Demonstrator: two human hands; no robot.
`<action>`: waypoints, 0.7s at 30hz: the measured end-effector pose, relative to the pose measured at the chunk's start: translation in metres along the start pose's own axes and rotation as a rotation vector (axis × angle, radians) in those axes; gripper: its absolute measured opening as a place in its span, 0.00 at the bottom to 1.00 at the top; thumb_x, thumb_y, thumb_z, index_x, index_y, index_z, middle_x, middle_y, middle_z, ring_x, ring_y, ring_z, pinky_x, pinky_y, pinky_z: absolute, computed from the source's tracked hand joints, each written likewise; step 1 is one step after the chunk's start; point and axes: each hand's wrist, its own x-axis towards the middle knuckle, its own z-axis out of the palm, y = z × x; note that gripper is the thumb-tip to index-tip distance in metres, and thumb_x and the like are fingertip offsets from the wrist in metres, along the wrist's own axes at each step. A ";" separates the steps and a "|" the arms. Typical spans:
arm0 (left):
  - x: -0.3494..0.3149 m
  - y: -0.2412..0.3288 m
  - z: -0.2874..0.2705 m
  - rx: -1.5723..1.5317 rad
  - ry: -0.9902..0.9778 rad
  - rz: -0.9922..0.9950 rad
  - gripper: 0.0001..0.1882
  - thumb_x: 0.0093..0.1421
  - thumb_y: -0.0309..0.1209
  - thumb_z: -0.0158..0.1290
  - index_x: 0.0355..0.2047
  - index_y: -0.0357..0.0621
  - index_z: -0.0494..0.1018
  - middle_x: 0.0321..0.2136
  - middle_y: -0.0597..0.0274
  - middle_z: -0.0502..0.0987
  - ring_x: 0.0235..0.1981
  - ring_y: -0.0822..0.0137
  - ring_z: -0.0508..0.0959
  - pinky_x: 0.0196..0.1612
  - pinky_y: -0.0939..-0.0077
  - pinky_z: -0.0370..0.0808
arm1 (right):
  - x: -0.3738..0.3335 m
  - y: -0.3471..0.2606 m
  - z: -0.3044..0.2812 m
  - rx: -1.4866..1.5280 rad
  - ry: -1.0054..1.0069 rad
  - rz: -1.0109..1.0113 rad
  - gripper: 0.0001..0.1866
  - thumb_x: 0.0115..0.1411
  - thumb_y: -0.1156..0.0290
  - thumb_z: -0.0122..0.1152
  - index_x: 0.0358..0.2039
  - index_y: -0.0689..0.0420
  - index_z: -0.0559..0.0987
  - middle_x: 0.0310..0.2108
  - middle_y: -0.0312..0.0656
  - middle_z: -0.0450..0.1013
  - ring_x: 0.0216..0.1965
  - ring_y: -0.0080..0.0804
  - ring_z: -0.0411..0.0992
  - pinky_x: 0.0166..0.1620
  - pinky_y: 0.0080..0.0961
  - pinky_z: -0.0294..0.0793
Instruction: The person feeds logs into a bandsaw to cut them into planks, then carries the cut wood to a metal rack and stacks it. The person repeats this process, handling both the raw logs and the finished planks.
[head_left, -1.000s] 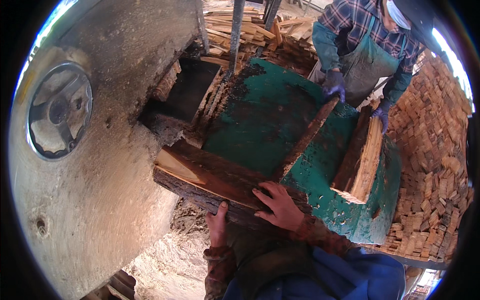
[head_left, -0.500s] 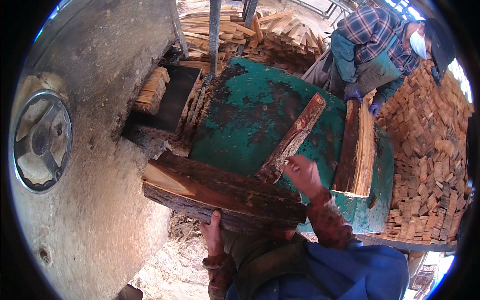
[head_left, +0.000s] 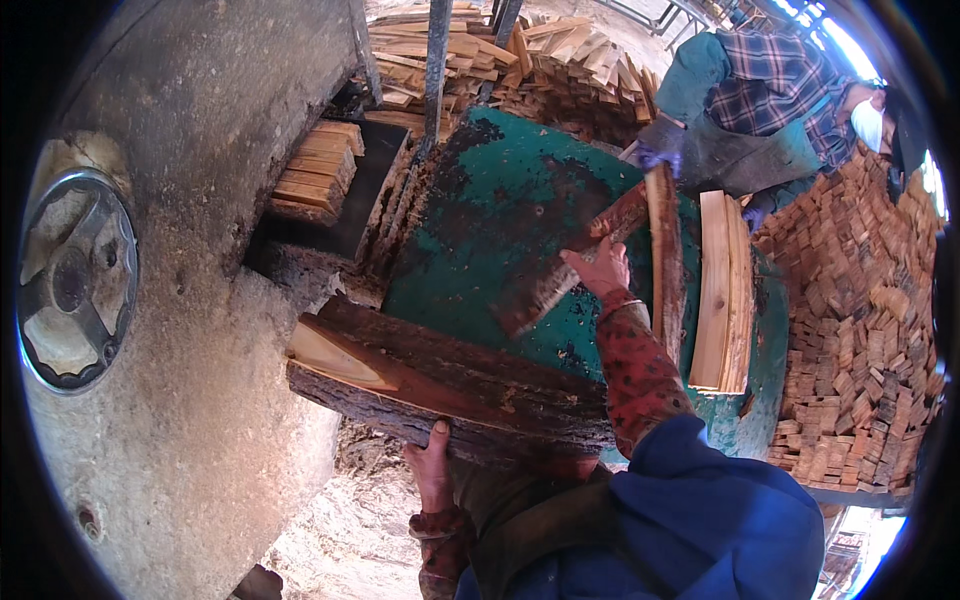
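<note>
In the head view, my left hand (head_left: 432, 468) is gripping a thick split log (head_left: 470, 378), thumb on its near upper edge, fingers hidden beneath; the log is lying along the near edge of the green tabletop (head_left: 450, 255), its left end jutting past the near left corner. My right hand (head_left: 600, 268) is resting over the middle of a blurred bark strip (head_left: 545, 288) lying aslant mid-tabletop; whether the fingers are closing around it, I cannot tell. Toward the right edge, a co-worker's gloved hand (head_left: 658, 158) is holding the far end of a bark-edged slab (head_left: 666, 260), near some pale boards (head_left: 718, 295). I am judging the log heavy and stiff, its rough bark offering good grip, so it is calling for a hand under each end; the strip is looking light and perhaps brittle, best taken around its middle.
</note>
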 end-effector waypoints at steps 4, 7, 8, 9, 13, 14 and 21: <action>-0.003 0.008 0.007 -0.053 -0.015 0.039 0.37 0.52 0.49 0.63 0.47 0.26 0.69 0.44 0.53 0.73 0.39 0.64 0.73 0.45 0.68 0.72 | 0.010 -0.035 0.014 -0.043 0.044 0.046 0.59 0.41 0.27 0.61 0.62 0.61 0.60 0.58 0.56 0.57 0.60 0.56 0.57 0.56 0.56 0.59; -0.005 0.013 0.009 -0.164 -0.084 0.061 0.37 0.51 0.49 0.63 0.48 0.27 0.69 0.44 0.53 0.74 0.39 0.64 0.73 0.45 0.68 0.72 | 0.015 -0.058 0.016 -0.013 0.025 -0.047 0.49 0.45 0.36 0.63 0.58 0.60 0.65 0.55 0.55 0.59 0.57 0.56 0.59 0.55 0.56 0.60; -0.006 0.015 0.011 -0.168 -0.095 0.057 0.36 0.52 0.48 0.63 0.48 0.27 0.69 0.44 0.53 0.74 0.40 0.64 0.73 0.45 0.68 0.72 | 0.016 -0.058 0.011 -0.034 -0.022 -0.084 0.46 0.46 0.38 0.64 0.57 0.59 0.67 0.55 0.56 0.59 0.57 0.56 0.59 0.55 0.56 0.61; -0.007 0.015 0.010 -0.172 -0.090 0.053 0.36 0.52 0.48 0.63 0.49 0.28 0.69 0.44 0.53 0.74 0.40 0.64 0.73 0.45 0.68 0.72 | 0.014 -0.063 0.006 -0.052 -0.080 -0.134 0.44 0.47 0.40 0.64 0.56 0.58 0.68 0.55 0.56 0.59 0.57 0.57 0.60 0.54 0.56 0.63; -0.001 0.011 0.007 -0.123 -0.105 0.034 0.34 0.52 0.44 0.64 0.50 0.30 0.69 0.44 0.57 0.74 0.41 0.65 0.73 0.45 0.70 0.72 | 0.046 -0.022 0.009 -0.031 0.084 -0.417 0.38 0.45 0.55 0.70 0.57 0.51 0.70 0.60 0.47 0.58 0.61 0.52 0.58 0.56 0.55 0.65; -0.004 0.015 0.009 -0.150 -0.107 0.044 0.34 0.52 0.44 0.64 0.50 0.30 0.69 0.44 0.58 0.74 0.41 0.65 0.73 0.45 0.70 0.72 | 0.056 -0.014 0.009 -0.028 0.123 -0.499 0.38 0.45 0.57 0.71 0.58 0.50 0.69 0.61 0.44 0.58 0.62 0.50 0.57 0.56 0.56 0.64; -0.009 0.022 0.006 -0.155 -0.063 0.060 0.35 0.49 0.45 0.66 0.48 0.29 0.71 0.42 0.58 0.76 0.40 0.65 0.75 0.47 0.70 0.71 | 0.087 -0.019 -0.024 -0.287 -0.069 -0.563 0.43 0.33 0.54 0.77 0.54 0.50 0.73 0.52 0.43 0.64 0.56 0.44 0.62 0.56 0.46 0.60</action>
